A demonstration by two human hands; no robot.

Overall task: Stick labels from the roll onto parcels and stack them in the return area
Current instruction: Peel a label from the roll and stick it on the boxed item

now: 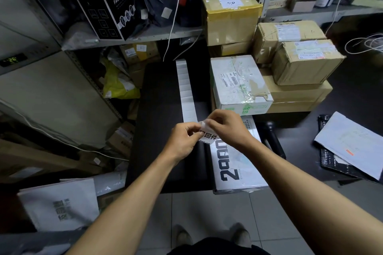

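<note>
A long white strip of blank labels [185, 87] runs from the back of the black table [157, 109] toward me. At its near end sits a printed label [208, 136] with black characters. My left hand [183, 141] pinches its left edge, and my right hand [226, 128] pinches its upper corner, which is lifted and curled. Just under my hands lies a white parcel with large black lettering [236, 170] at the table's front edge. A white taped box [240, 83] stands behind it.
Brown cardboard parcels [300, 62] are stacked at the back right, with a yellow-taped box [230, 16] on top of others. White mailers [352, 143] lie at the right. Metal shelving [132, 37] with bags and a black mask box stands to the left. A white bag [62, 205] rests on the floor.
</note>
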